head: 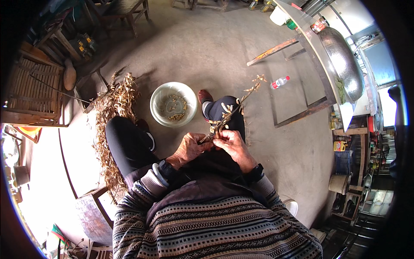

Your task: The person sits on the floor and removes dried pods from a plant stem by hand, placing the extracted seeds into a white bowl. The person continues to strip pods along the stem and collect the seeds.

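Observation:
Over my lap, my left hand (188, 149) and my right hand (235, 147) meet at the lower end of a dried bean stalk (225, 119). Pale dry pods hang along the stalk, which slants up to the right past my knee. My left fingers pinch its base; my right thumb and fingers close on it near a pod. What lies between the fingertips is partly hidden. On the floor ahead, a pale plastic basin (156, 109) holds scattered yellowish beans (176, 117). Beside my left leg is a heap of dried bean plants (113, 103).
To the right stands a table (313, 48) bearing a perforated metal colander (339, 61). A plastic bottle with a red cap (280, 82) lies on the concrete floor near the table's legs. At left are a slatted bamboo chair (34, 87) and a gourd (69, 75).

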A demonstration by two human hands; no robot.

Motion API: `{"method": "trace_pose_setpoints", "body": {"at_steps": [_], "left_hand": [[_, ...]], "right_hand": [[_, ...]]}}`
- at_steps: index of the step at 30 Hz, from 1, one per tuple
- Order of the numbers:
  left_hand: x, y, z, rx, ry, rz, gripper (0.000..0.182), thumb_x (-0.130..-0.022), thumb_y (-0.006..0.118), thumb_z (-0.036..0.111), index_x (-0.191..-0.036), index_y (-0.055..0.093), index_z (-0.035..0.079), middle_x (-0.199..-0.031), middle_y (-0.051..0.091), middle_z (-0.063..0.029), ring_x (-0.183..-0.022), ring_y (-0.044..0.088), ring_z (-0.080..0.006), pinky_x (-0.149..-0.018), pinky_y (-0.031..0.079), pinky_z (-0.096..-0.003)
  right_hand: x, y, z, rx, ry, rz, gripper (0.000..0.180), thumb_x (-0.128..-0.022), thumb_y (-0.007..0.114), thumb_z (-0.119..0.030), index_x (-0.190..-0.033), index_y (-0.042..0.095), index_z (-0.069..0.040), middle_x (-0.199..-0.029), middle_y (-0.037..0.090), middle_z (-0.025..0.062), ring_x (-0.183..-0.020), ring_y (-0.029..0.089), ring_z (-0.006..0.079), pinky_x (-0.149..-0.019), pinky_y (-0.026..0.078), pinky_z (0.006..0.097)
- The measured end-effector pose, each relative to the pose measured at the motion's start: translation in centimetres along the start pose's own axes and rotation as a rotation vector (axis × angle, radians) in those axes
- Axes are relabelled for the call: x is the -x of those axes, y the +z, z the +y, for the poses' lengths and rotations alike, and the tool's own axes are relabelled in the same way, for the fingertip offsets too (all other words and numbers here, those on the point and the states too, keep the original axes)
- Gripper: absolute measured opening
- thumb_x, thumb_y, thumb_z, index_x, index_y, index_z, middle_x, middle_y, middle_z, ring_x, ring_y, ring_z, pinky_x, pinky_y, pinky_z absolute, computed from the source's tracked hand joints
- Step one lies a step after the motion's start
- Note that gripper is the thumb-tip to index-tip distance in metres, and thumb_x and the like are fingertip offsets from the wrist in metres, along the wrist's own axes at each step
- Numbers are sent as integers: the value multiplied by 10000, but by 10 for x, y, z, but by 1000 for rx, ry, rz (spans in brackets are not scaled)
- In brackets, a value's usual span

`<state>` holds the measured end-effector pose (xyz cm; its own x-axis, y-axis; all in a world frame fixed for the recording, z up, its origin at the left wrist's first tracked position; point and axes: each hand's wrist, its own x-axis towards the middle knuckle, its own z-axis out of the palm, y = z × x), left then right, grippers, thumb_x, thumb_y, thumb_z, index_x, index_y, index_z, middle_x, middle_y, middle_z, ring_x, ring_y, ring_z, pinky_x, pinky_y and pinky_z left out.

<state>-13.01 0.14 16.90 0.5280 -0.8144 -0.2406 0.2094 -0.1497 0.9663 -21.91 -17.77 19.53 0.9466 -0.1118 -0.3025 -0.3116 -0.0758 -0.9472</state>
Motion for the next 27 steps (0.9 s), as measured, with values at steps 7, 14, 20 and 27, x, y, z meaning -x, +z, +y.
{"method": "trace_pose_setpoints", "body": {"at_steps": [7, 14, 20, 27], "left_hand": [[3, -1, 7, -25, -26, -30, 183, -871, 704, 169, -860, 672, -11, -684, 554, 47, -643, 449, -33, -556, 396, -219], [3, 3, 5, 19, -37, -22, 197, -869, 695, 205, -851, 690, 9, -654, 586, 27, -638, 483, -47, -575, 421, -244], [4, 0, 13, 34, -34, -100, 357, -962, 558, 371, -985, 660, 30, -774, 621, 23, -657, 494, -31, -584, 404, -190], [3, 1, 8, 180, -129, -137, 386, -969, 522, 426, -997, 650, 63, -771, 583, 39, -642, 465, -27, -573, 392, -179]], "right_hand": [[3, -4, -12, -54, 38, -42, 132, -860, 658, -111, -829, 633, 15, -715, 591, 1, -666, 530, 63, -621, 433, 219], [-4, -1, -2, -221, 94, -24, 130, -828, 674, -125, -807, 645, 0, -724, 616, -6, -623, 546, 59, -583, 465, 218], [0, 3, -3, -316, 145, 54, 106, -832, 666, -118, -845, 638, -17, -727, 634, 4, -622, 595, 87, -580, 485, 219], [-2, 8, 5, -204, 124, 85, 68, -830, 652, -89, -831, 643, -22, -756, 658, 31, -642, 614, 103, -564, 502, 227]]}}
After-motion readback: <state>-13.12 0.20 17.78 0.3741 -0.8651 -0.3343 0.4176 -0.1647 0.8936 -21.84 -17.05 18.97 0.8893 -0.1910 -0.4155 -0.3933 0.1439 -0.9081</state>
